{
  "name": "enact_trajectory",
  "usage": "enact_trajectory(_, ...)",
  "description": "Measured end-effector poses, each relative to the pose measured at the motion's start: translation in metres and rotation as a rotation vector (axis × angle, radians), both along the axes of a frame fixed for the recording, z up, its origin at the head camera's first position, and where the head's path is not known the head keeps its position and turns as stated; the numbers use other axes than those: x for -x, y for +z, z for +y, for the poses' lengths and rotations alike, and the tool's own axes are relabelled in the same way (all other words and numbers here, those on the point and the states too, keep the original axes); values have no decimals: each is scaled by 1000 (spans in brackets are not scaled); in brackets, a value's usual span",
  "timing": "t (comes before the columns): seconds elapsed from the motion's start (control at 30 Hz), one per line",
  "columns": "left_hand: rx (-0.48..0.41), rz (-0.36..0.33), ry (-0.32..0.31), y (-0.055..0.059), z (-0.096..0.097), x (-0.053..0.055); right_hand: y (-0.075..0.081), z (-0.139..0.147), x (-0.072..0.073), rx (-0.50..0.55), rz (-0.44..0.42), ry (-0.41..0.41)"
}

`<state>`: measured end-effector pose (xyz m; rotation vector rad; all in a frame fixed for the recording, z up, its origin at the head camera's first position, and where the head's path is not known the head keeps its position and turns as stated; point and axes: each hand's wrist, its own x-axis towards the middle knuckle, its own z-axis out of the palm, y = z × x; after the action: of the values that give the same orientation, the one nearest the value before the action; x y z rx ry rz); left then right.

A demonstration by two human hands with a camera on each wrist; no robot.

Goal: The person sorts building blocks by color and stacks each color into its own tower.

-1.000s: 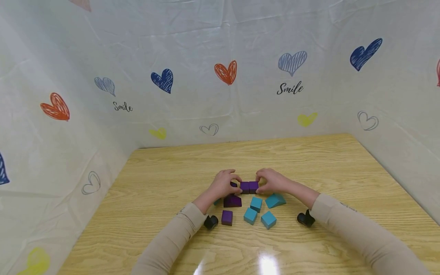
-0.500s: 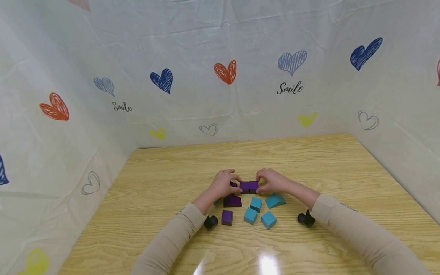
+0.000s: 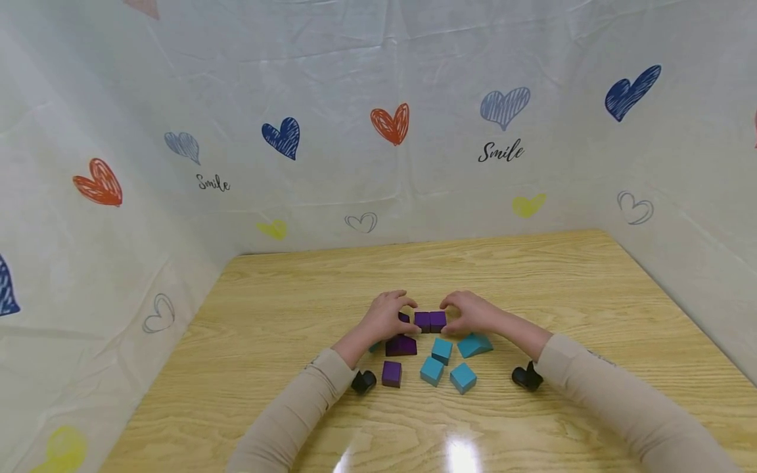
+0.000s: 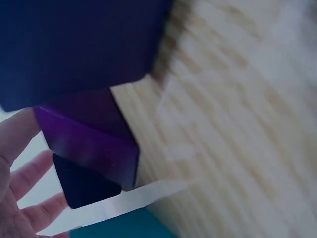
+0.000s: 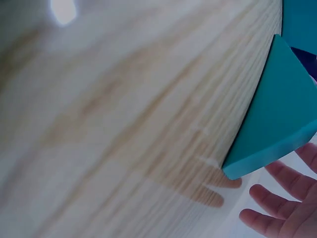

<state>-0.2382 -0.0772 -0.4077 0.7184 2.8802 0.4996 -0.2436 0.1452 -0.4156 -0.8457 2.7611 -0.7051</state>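
Note:
Two purple cubes [image 3: 430, 321] sit side by side, touching, between the two hands in the head view. My left hand [image 3: 383, 318] is at their left, thumb and index finger spread near the left cube. My right hand [image 3: 470, 312] mirrors it at the right cube, thumb close to its side. The index tips stand slightly off the cubes; whether the thumbs touch cannot be told. Another dark purple block is partly hidden by the left hand. A purple wedge block [image 3: 401, 345] lies just below it. Fingers [image 4: 34, 171] of the left hand look spread behind purple blocks in the left wrist view.
Nearer the body are a lone purple cube [image 3: 391, 374], several teal cubes [image 3: 432, 371] and a teal triangular block [image 3: 475, 345] under the right wrist. A teal piece peeks out beneath the left wrist. Black wrist cameras [image 3: 526, 376] hang below the sleeves. A patterned cloth [image 3: 390, 177] bounds the wooden table.
Both index fingers have lifted slightly away from the two purple cubes. The blocks keep their places; the whole view shifts a little.

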Motion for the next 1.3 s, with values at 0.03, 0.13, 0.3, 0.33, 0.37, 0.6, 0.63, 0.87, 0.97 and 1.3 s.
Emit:
enact_trajectory(0.03,-5,-1,1,0,0,0,0,0,0,-3,-5,-5)
enact_trajectory(0.13,4,9,2,1,-4,3,0,1,-1,-5,-6,-11)
enact_trajectory(0.3,-6,-24,-13,4,-18,7,-1,3,-2,3,21,9)
enact_trajectory(0.33,-31,-55,-10,5,-21,8,-1,3,-2,9,21,13)
enact_trajectory(0.37,-53,-89,-5,6,-23,9,-1,3,-3,13,22,18)
enact_trajectory(0.6,-132,-256,17,5,-34,16,-1,4,-3,44,9,17)
enact_trajectory(0.63,-128,-265,14,4,-34,16,-1,4,-3,45,9,14)
enact_trajectory(0.87,-126,-305,1,2,-33,18,-2,4,-2,59,15,12)
enact_trajectory(0.97,-139,-309,7,1,-33,20,-2,4,-2,59,21,20)
enact_trajectory(1.3,-176,-273,17,-1,-33,24,-4,6,0,50,18,28)
